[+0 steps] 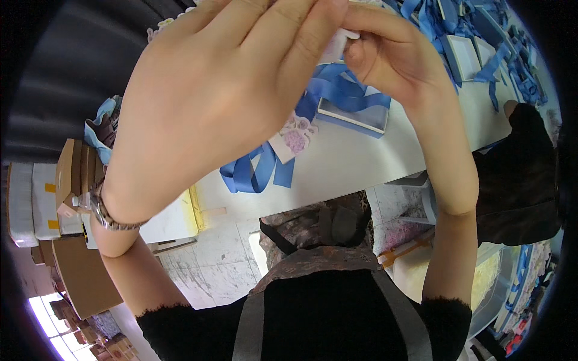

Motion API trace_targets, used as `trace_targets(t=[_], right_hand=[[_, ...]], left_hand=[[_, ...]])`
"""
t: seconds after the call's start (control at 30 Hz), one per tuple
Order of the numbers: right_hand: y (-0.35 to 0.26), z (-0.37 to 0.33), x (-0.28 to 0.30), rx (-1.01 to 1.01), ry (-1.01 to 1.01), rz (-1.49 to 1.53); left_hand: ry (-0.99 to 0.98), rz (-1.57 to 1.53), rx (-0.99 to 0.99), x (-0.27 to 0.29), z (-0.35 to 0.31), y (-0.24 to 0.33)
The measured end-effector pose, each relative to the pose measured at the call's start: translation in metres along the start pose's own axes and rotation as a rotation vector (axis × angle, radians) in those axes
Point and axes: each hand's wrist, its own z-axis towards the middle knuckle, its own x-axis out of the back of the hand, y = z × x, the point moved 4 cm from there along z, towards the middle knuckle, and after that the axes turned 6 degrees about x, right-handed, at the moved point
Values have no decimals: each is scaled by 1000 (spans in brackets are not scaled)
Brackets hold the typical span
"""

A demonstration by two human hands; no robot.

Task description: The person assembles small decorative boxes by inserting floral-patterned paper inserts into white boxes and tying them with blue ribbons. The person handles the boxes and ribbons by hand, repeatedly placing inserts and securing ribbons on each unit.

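Note:
My left hand [223,84] is raised close to the view, its back toward me and a metal watch [111,213] on the wrist. Its fingers are bent together and the fingertips are cut off or hidden at the top. My right hand [400,69] meets it there, thumb and fingers closed on a pale pink and white piece [332,51], mostly covered. A scalloped floral edge [164,24] shows beyond the left knuckles. Below the hands lie a shallow blue box [358,117] with blue ribbon [337,84] across it, a floral card [295,141] and loose ribbon loops [247,172].
Blue and white boxes [460,57] tangled with ribbons fill the far right of the white table [385,159]. At the right, another person's dark sleeve [524,156] reaches the table edge. Cardboard boxes [87,277] stand at the left. A large tub [500,289] is at lower right.

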Motion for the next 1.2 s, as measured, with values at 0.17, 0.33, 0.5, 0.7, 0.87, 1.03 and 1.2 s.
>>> trace_targets(t=[0.17, 0.33, 0.5, 0.7, 0.87, 1.03, 1.2], right_hand=[[17, 16, 38, -115, -32, -560], [101, 21, 114, 364, -190, -2103], [63, 33, 136, 200, -18, -1373], [94, 37, 107, 177, -228, -2009], [47, 8, 121, 610, 54, -1114], [-37, -91, 157, 875, 569, -281], [-18, -185, 252, 736, 1605, -1151]], left_hand=[[-346, -111, 190, 6, -9, -24], [-396, -157, 456, 32, -61, -77], [-647, -1257, 57, -24, -49, -14], [-730, -1422, 212, -167, -61, 77], [-616, -2193, -110, -133, -60, 41], [-408, -2066, 197, -162, -51, 47], [-592, -1690, 446, -243, -47, 126]])
